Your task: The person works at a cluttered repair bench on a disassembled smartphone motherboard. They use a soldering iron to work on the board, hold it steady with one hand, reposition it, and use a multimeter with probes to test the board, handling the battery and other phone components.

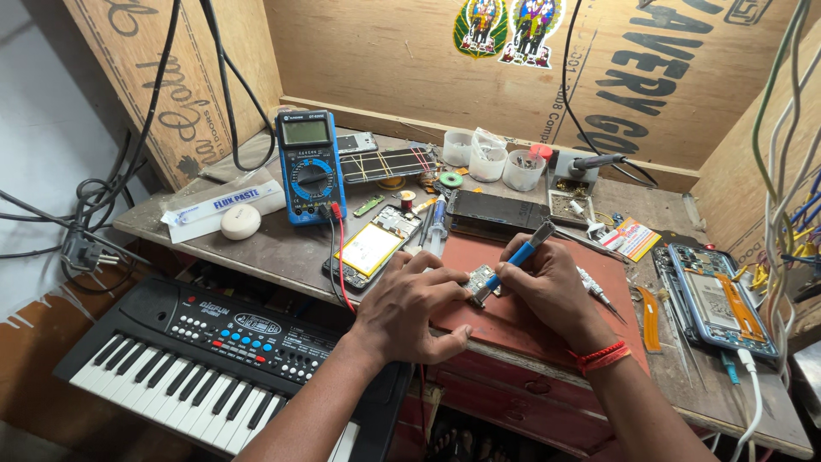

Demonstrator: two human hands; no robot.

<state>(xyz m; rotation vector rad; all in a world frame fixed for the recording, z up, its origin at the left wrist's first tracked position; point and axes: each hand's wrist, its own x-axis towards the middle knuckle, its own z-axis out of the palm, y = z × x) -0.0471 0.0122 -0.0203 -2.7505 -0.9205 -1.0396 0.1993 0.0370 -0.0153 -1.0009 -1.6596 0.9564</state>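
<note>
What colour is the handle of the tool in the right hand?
Blue, with a grey metal tip; the tool in the right hand shows best in the head view.

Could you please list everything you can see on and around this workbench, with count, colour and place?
small circuit board: 1, silver-grey, on the red mat, under the left fingertips
blue-handled tool: 1, blue and grey, tip on the board
red mat: 1, bench front
multimeter: 1, blue, propped at bench rear left
opened phone: 1, yellow battery showing, left of the mat
opened phone in blue frame: 1, bench right
plastic cups: 3, clear, rear
soldering iron: 1, black, rear
keyboard: 1, black, below the bench at left
left hand: 1, steadying the board
right hand: 1, holding the tool, red thread on wrist
</note>
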